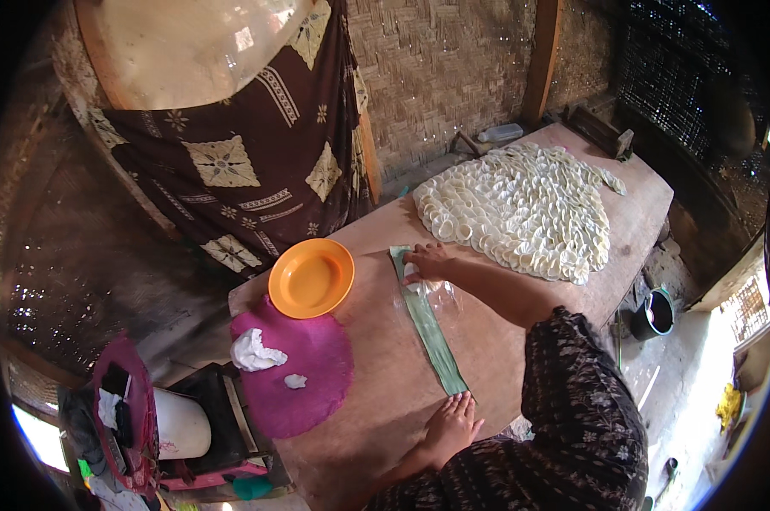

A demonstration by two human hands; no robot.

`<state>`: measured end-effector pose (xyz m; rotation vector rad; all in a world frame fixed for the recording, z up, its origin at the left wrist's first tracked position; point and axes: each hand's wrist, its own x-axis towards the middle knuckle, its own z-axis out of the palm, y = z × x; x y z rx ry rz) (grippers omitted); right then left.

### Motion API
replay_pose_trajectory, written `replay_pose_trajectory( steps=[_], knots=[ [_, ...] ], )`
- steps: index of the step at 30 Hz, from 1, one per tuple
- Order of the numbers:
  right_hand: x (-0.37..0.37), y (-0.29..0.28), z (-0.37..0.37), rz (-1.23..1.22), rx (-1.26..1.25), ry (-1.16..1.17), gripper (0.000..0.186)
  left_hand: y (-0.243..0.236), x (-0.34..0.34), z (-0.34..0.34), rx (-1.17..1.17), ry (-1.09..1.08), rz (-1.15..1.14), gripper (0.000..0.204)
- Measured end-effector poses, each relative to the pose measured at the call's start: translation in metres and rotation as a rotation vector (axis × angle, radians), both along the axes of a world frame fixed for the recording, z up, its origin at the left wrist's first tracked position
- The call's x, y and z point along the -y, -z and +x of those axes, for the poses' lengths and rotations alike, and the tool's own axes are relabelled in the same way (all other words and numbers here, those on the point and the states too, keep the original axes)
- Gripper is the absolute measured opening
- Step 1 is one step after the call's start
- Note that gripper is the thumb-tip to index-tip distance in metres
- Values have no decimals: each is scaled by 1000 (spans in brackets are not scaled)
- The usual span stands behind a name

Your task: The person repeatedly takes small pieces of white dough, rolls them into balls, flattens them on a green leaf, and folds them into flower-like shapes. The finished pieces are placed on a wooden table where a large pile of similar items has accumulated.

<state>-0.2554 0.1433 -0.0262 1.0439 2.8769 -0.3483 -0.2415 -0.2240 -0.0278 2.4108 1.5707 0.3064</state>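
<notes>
1. Hands: the left hand [451, 428] is laid flat, nothing grasped, fingertips at the near end of a long, flat, green leaf-like strip [433, 336]. The right hand [428, 261] is curled over a small white lump [411, 273] near the far end; whether it is gripped or merely pressed cannot be told.
2. The strip's long axis is slanted away and leftward across the brown table [500, 341], spanned by both hands; the middle is left uncovered.
3. Leftward, an orange round bowl [313, 278] and a magenta rounded sheet [317, 404] are placed.
4. Far right, pale thin discs [513, 209] are spread.
</notes>
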Motion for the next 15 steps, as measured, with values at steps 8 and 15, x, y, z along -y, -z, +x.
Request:
replay_pose_trajectory(
  steps=[8, 15],
  knots=[
    [38, -64, -12, 35, 77, -77, 76, -21, -61, -78, 790, -526, -15, 49],
    [116, -85, 69, -408, -227, 71, 67, -5, -82, -142, 1042, -582, -32, 38]
  ],
)
